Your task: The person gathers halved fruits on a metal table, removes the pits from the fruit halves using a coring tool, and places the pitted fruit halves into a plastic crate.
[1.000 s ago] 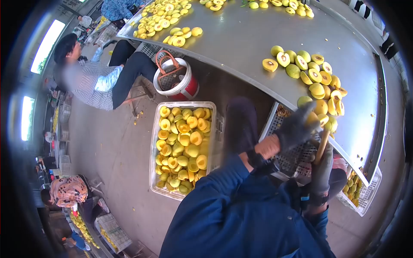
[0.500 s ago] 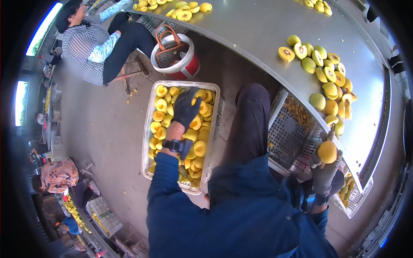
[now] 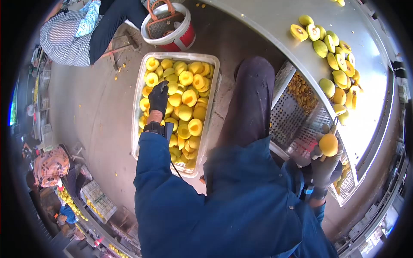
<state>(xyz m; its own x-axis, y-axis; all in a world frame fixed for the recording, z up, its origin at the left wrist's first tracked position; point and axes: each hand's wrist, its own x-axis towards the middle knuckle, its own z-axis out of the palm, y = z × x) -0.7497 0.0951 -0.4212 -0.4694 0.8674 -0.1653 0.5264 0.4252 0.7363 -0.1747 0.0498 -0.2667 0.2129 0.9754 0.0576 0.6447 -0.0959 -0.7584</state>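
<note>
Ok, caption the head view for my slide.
Gloved left hand over a crate of yellow fruit halves, right hand holding one fruit near the metal table.

The crate (image 3: pixel 180 55) is smooth plastic, the table (image 3: pixel 370 64) glossy metal.

Single head-worn view, looks forward and steeply down past the wearer's jacket (image 3: pixel 215 215); wide-angle (curved lines, dark corners). Left hand (image 3: pixel 158 98), right hand (image 3: pixel 325 162) and crate (image 3: pixel 180 55) fairly near; table (image 3: pixel 275 17) cut off top right; seated person (image 3: pixel 69 36) farther off, top left.
</note>
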